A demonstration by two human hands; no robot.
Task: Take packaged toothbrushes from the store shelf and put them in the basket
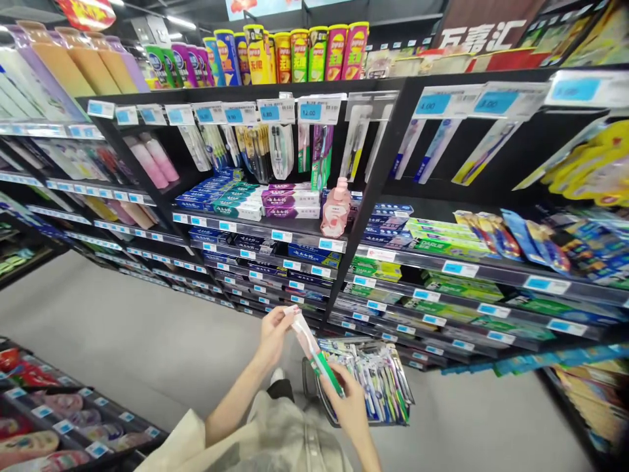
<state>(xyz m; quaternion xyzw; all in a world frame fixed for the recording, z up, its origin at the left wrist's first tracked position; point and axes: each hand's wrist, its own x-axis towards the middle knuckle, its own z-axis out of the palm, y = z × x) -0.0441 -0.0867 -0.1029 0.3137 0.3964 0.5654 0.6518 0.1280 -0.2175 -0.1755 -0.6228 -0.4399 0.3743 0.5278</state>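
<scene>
A packaged toothbrush point(310, 347) with a pink and green card is held slantwise in front of my body. My left hand point(273, 335) pinches its upper end between thumb and fingers. Around the lower green end, my right hand point(348, 393) is closed. Below and to the right, a black basket point(409, 419) holds many packaged toothbrushes point(381, 383) lying side by side. Ahead, more packaged toothbrushes point(281, 151) hang from hooks on the shelf, including a green and purple one point(322, 157).
A pink pump bottle point(336, 210) stands on the shelf among toothpaste boxes point(289, 200). Price tags point(281, 236) line the shelf edges. Snack canisters point(258, 56) stand on top. Low display shelves point(63, 426) are at the lower left. Grey floor point(162, 328) lies between the shelves.
</scene>
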